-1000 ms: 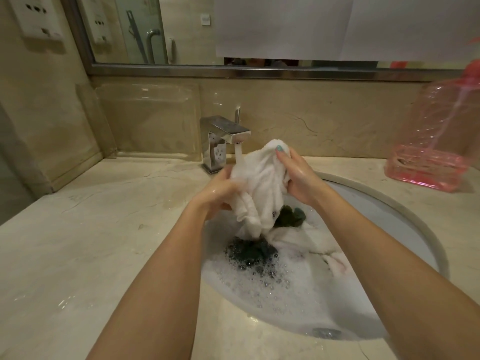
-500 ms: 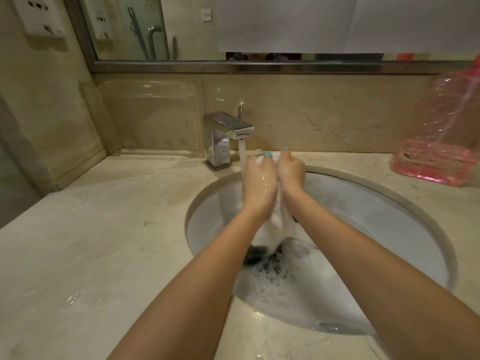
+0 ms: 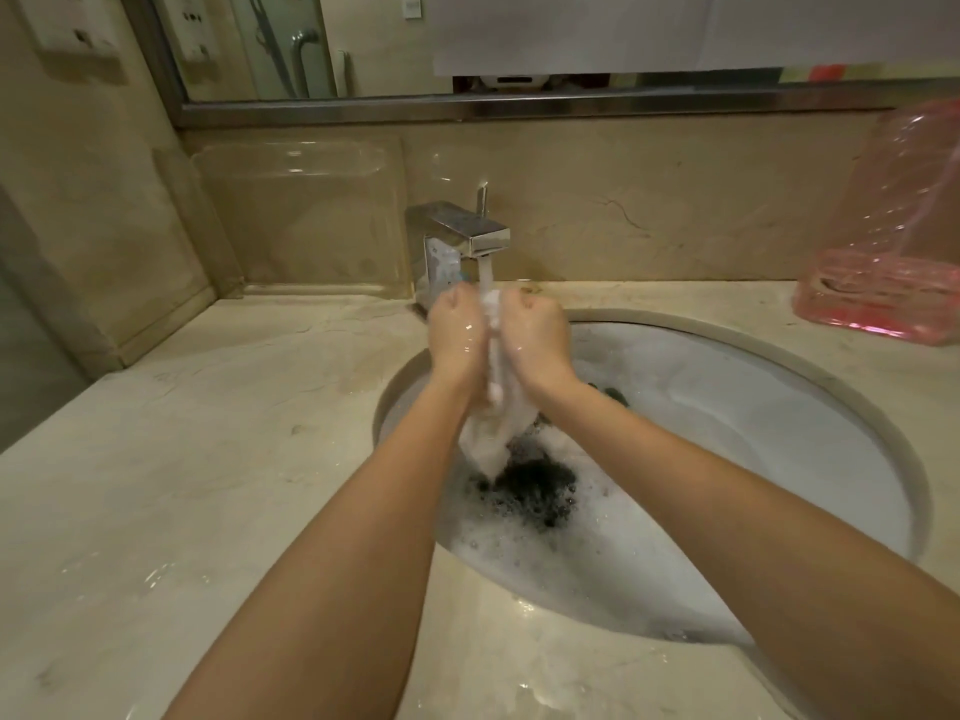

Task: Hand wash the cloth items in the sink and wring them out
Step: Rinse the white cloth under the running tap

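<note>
**Fists closed on the cloth under the tap**

Since half a second ago your fingers have curled in. They were reaching upward with the palms pressed together, and now both hands are balled into fists. A second ago the white cloth (image 3: pixel 491 439) was bunched wide and high between your hands. Now it is squeezed into a narrow strip.

Your left hand (image 3: pixel 457 335) and right hand (image 3: pixel 535 337) sit knuckle to knuckle over the back of the sink (image 3: pixel 753 407), each with its fingers clamped on the white cloth. The water stream (image 3: pixel 485 275) from the faucet (image 3: pixel 457 236) falls onto the cloth right where your fists meet.

Below your wrists the loose end of the cloth hangs down, and its tip reaches the suds (image 3: pixel 519 553). A dark cloth (image 3: pixel 535 485) lies in the basin just beside that tip, half covered in foam.

The countertop (image 3: pixel 208 459) is wet near the front rim of the sink. A pink bottle (image 3: pixel 893 241) stands on it to your right, well apart from your hands. A clear panel (image 3: pixel 301 215) leans on the wall left of the faucet, below the mirror (image 3: pixel 363 44).
</note>
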